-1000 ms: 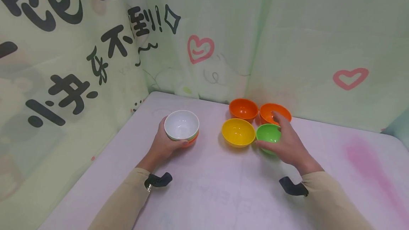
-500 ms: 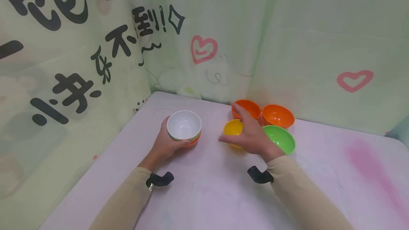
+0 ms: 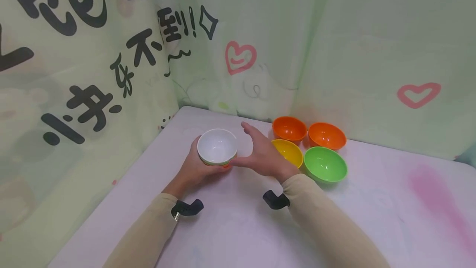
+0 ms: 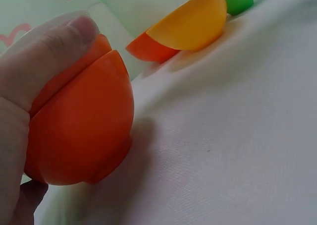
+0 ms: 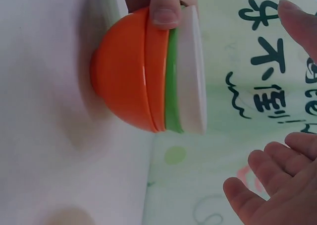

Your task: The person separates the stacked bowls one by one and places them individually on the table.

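Note:
My left hand grips a stack of nested bowls from its left side, thumb across the front. A white bowl tops the stack; in the right wrist view a green bowl and two orange bowls show beneath it. The base of the stack is close over the table. Just right of the stack is my right hand, fingers and thumb spread, holding nothing. Its thumb tip overlaps the stack's right edge in the head view. Behind this hand a yellow bowl is partly hidden.
Two more orange bowls stand by the far edge of the pale table. A single green bowl sits in front of the right one, beside the yellow bowl. Printed cloth hangs behind and to the left.
My right hand has moved left from the green bowl, past the yellow one, to beside the stack, carrying nothing. The left hand keeps its grip; the view has turned slightly.

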`<state>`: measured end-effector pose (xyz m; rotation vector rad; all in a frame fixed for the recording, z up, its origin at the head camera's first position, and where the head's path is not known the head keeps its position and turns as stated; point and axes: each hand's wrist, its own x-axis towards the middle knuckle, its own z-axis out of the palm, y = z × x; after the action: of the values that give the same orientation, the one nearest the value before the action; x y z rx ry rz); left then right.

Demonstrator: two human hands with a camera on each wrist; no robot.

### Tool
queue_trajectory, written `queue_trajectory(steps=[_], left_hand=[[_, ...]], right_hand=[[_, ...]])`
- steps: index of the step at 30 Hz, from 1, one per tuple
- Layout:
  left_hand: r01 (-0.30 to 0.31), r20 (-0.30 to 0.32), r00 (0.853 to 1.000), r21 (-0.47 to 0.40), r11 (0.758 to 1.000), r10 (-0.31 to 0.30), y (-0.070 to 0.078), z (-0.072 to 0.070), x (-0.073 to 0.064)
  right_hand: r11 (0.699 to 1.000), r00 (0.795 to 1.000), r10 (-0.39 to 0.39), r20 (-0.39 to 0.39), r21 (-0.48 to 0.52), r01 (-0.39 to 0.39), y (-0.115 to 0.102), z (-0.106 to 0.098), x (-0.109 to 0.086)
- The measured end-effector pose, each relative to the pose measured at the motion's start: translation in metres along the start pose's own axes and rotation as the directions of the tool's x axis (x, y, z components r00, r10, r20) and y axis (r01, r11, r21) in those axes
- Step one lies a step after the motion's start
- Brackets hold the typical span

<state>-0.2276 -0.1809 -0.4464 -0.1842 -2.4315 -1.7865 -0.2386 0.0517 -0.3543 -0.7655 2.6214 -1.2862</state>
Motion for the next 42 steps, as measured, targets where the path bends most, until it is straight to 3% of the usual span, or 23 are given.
queue_trajectory(steps=[10,22,33,42], left_hand=[[0.022,0.032,0.999,0.045,0.999,-0.023,0.005,0.002,-0.003],[-0.029,0.061,0.998,0.043,0.999,0.026,0.006,0.001,-0.005],[-0.024,0.057,0.998,0.072,0.997,0.020,0.005,0.000,-0.006],[-0.037,0.074,0.997,0.012,0.999,0.036,0.004,0.001,-0.006]], right_hand=[[0.999,0.999,0.030,0.033,0.016,-0.031,0.006,0.018,0.008],[0.995,0.995,0.086,0.051,0.040,-0.088,0.013,0.034,0.017],[0.995,0.992,0.104,0.075,-0.003,-0.104,0.013,0.040,0.023],[0.992,0.992,0.122,0.044,-0.033,-0.121,0.012,0.040,0.024]])
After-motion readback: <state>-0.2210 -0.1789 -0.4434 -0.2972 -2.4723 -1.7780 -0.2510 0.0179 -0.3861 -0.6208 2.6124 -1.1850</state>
